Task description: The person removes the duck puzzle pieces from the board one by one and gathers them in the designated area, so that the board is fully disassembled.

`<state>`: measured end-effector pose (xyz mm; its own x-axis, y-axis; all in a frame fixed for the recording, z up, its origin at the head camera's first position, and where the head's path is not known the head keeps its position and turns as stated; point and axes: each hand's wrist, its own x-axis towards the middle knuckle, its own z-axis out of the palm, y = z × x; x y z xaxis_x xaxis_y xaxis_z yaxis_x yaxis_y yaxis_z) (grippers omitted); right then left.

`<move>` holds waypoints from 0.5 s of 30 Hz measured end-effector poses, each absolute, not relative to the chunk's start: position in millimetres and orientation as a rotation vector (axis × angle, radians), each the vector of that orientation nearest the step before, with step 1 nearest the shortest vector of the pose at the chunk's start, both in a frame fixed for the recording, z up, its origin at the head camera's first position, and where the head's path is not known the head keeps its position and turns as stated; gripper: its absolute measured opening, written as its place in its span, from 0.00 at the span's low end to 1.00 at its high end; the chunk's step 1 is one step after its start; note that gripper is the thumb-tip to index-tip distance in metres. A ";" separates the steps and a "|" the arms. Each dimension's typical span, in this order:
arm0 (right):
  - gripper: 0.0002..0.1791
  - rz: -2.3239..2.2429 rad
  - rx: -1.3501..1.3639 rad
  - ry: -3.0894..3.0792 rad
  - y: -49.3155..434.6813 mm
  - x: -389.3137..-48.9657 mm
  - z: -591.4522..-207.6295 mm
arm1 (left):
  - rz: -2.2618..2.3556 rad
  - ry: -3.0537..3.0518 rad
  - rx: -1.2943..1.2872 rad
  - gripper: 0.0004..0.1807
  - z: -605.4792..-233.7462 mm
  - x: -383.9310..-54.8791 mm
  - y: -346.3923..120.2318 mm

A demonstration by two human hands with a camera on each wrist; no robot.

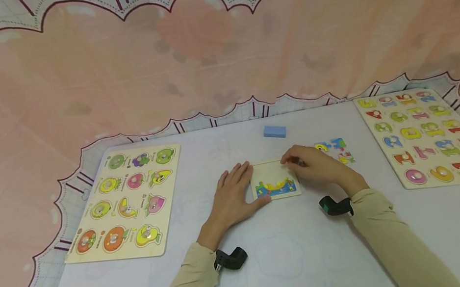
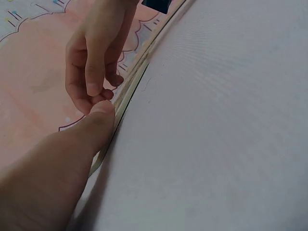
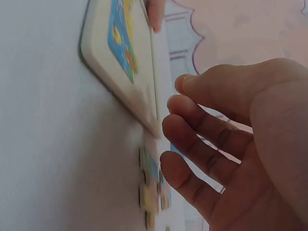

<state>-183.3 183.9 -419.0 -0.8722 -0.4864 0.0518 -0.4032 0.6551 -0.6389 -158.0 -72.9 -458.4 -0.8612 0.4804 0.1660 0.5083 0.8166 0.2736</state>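
A small wooden jigsaw tray (image 1: 267, 172) lies flat in front of me, its lower part filled with blue and yellow picture pieces (image 1: 275, 187). My left hand (image 1: 231, 195) rests along its left side, fingers extended and the thumb at the front edge. Over the tray's top right corner is my right hand (image 1: 315, 165), fingers loosely bent and thumb close to the index fingertip. No piece shows between those fingers in the right wrist view. Loose jigsaw pieces (image 1: 337, 144) lie just beyond the right hand, partly hidden by it.
A blue block (image 1: 275, 131) sits behind the tray. To the left lies a fruit peg board (image 1: 166, 192), and to the right a number peg board (image 1: 393, 159). Patterned cloth (image 1: 218, 66) hangs behind the white table (image 1: 270, 236).
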 end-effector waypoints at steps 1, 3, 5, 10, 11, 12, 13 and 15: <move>0.11 -1.004 -0.762 2.740 180.6 -182.7 -419.1 | -0.464 -2.916 -0.793 0.50 -458.1 -158.2 -72.8; 0.11 -1.002 -0.796 2.718 174.0 -181.1 -418.6 | -0.449 -2.923 -0.794 0.51 -457.8 -158.5 -72.7; 0.11 -0.990 -0.821 2.698 167.9 -179.9 -418.7 | -0.437 -2.928 -0.795 0.52 -457.0 -158.6 -72.5; 0.12 -0.937 -0.853 2.663 154.9 -176.0 -418.4 | -0.443 -2.915 -0.805 0.52 -456.2 -158.5 -72.5; 0.13 -0.925 -0.862 2.659 152.7 -175.1 -418.3 | -0.441 -2.914 -0.804 0.53 -456.3 -158.5 -72.6; 0.13 -0.913 -0.876 2.658 150.7 -174.2 -418.1 | -0.441 -2.914 -0.805 0.53 -456.4 -158.5 -72.6; 0.14 -0.904 -0.890 2.658 148.9 -173.5 -418.0 | -0.439 -2.916 -0.805 0.53 -456.7 -158.6 -72.6; 0.14 -0.889 -0.922 2.659 145.4 -171.9 -417.7 | -0.433 -2.915 -0.806 0.53 -456.8 -158.5 -72.7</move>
